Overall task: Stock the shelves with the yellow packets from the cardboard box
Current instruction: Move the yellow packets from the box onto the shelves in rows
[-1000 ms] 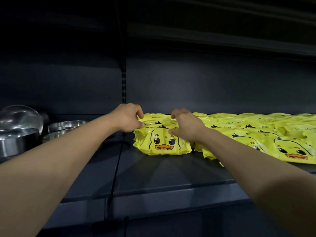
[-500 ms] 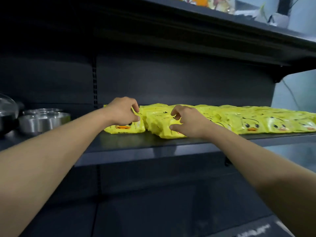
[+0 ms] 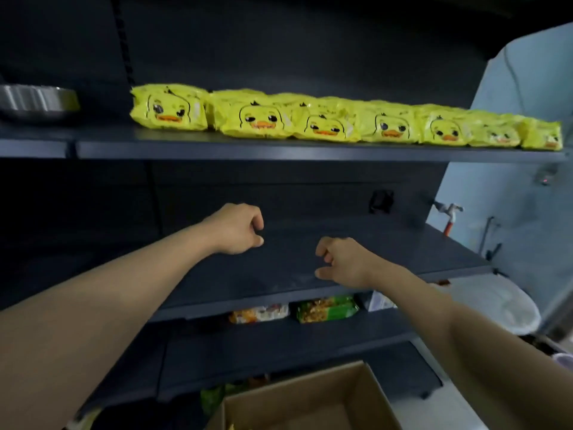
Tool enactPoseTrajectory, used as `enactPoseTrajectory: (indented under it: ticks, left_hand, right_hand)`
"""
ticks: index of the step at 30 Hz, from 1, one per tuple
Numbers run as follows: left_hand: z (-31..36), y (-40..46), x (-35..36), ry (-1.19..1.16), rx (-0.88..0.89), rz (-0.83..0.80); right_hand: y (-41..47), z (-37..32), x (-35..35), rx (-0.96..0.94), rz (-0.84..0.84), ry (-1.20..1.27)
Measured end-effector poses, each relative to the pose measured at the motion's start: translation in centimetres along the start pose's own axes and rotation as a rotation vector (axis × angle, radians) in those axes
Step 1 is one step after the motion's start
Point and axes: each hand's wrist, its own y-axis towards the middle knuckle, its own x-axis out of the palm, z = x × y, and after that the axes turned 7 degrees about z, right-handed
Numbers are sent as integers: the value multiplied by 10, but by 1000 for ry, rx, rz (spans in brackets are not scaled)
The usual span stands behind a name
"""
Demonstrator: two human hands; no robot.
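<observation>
Fingers of left hand (image 3: 237, 229), right hand (image 3: 341, 259) loosely curled, empty; yellow packets (image 3: 325, 124) line dark shelf (image 3: 217, 148).

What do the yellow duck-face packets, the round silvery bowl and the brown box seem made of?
Yellow duck-face packets: likely glossy plastic film, crinkled and shiny. Round silvery bowl: apparently brushed metal, streaked with reflections. Brown box: plain matte cardboard, by its flat flaps.

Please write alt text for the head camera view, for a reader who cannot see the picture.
Two bare arms reach toward dark shelving, the left hand and right hand loosely curled and holding nothing. A row of yellow packets with duck faces lines the upper shelf. An open cardboard box stands below.
</observation>
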Motion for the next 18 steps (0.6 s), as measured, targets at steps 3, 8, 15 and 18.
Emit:
enactPoseTrajectory:
  ticks: [3, 8, 15, 18]
  left_hand:
    - [-9, -16, 46, 45, -62, -107]
    - [-32, -32, 115, 46, -129, -252]
    - [-78, -45, 212, 54, -178, -436]
    - [-101, -48, 245, 39, -195, -502]
  right_hand:
    - [-21, 23, 39, 15, -103, -2]
    - [-50, 48, 96, 37, -244, 16]
    - [-70, 79, 178, 109, -402, -26]
    - [-67, 84, 212, 158, -444, -25]
